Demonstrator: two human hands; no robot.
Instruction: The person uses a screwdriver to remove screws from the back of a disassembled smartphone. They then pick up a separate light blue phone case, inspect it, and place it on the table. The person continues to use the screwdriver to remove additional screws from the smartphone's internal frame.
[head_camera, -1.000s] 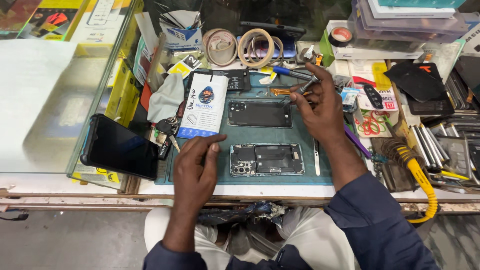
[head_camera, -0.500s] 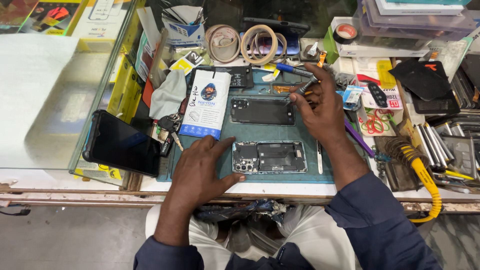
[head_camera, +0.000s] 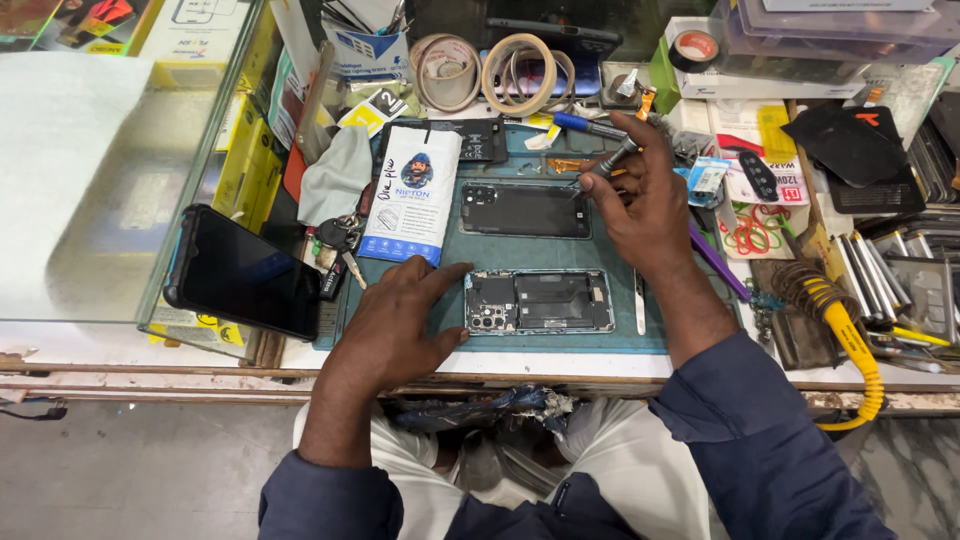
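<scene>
Bare circuitry and metal shielding are showing inside the opened phone (head_camera: 538, 302), which is lying back-up on the teal work mat (head_camera: 655, 340), near its front edge. The left hand (head_camera: 395, 325) is resting flat beside it, fingers spread and closed on nothing, fingertips just touching the frame's left end. Above it, the removed black back cover (head_camera: 526, 210) is sitting on the same mat. The right hand (head_camera: 645, 205) is pinching a slim screwdriver (head_camera: 612, 158) between thumb and forefinger, its tip hanging over the cover's upper right corner.

With only fingertips steadying the frame, the phone is likely to skid if pressed from the side. The driver tip is hovering close to exposed parts, so a slip could be scratching the board or cover. Any loose screws are at risk of rolling into the clutter beyond the mat, by the white packet (head_camera: 410, 195) and tape rolls (head_camera: 520, 72).

Compared with half a second ago, the left hand is sitting slightly closer to the frame, while the right is keeping the same raised pinch.
</scene>
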